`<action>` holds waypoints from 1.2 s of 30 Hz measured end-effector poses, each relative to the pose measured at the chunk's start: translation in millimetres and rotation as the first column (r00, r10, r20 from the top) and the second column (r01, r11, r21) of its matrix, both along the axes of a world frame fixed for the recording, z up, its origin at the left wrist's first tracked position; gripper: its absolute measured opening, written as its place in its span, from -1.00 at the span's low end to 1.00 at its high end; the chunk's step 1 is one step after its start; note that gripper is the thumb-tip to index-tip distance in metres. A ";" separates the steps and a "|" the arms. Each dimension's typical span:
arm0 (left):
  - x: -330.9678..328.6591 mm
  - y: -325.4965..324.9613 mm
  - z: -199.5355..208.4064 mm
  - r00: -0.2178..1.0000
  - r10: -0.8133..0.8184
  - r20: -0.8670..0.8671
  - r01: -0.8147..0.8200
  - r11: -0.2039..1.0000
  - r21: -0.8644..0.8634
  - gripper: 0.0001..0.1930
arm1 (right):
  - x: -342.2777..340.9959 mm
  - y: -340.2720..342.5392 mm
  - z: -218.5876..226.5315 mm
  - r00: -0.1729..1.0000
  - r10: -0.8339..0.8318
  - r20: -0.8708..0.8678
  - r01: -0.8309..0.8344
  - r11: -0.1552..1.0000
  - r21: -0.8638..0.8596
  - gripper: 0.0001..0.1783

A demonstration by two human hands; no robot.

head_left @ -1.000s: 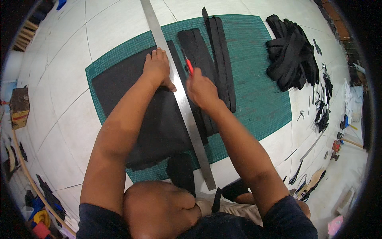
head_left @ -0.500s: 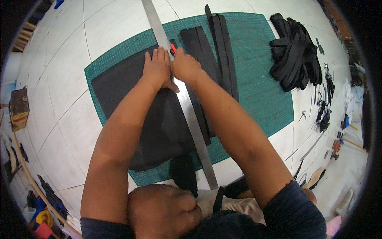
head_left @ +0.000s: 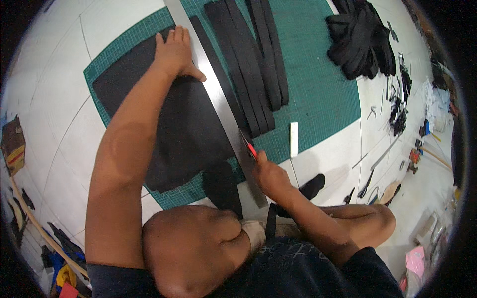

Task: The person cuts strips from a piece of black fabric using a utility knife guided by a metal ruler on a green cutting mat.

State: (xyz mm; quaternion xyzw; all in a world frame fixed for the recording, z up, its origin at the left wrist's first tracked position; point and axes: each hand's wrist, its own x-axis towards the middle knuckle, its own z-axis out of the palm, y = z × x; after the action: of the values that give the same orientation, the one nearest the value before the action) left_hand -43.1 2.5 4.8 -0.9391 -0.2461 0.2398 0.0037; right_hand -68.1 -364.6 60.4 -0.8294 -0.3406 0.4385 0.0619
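Note:
My left hand (head_left: 175,55) lies spread on a stack of black fabric (head_left: 191,131), its thumb reaching the edge of a long metal ruler (head_left: 218,97). The ruler runs slantwise over the fabric and past the near edge of a green cutting mat (head_left: 323,94). Beside the ruler's near end, my right hand (head_left: 273,180) is closed around a red utility knife (head_left: 252,148). Its blade points away from me, at the near end of a narrow fabric strip along the ruler's right edge. Cut black strips (head_left: 243,69) lie right of that.
A heap of black strips (head_left: 361,42) rests at the mat's far right corner. A small white bar (head_left: 293,139) lies on the mat's near right part. Thread scraps (head_left: 399,111) litter the tiled floor on the right. A box (head_left: 14,146) stands at the left.
My right hand has drawn the knife toward me along the ruler, from beside my left hand to the ruler's near end. The view has shifted; my left hand still presses down.

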 end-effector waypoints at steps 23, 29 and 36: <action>4.7 2.9 7.3 1.000 0.015 -0.007 -0.015 0.998 -0.057 0.57 | 112.3 289.6 -43.3 0.977 -0.142 0.159 0.091 0.952 0.293 -0.57; 3.7 2.4 11.4 1.000 0.001 0.009 -0.001 0.999 -0.047 0.56 | 119.4 298.9 -40.1 0.987 -0.133 0.093 0.105 0.961 0.256 -0.53; 9.4 1.3 8.2 1.000 -0.007 0.013 0.008 0.998 -0.056 0.58 | 121.4 284.8 -29.1 0.981 -0.038 0.191 -0.011 0.968 0.252 -0.60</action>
State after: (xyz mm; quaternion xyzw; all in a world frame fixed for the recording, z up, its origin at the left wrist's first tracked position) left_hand -33.6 3.7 13.0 -0.9412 -0.2359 0.2407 -0.0231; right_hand 53.2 -79.8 31.3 -0.8559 -0.3923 0.3081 0.1363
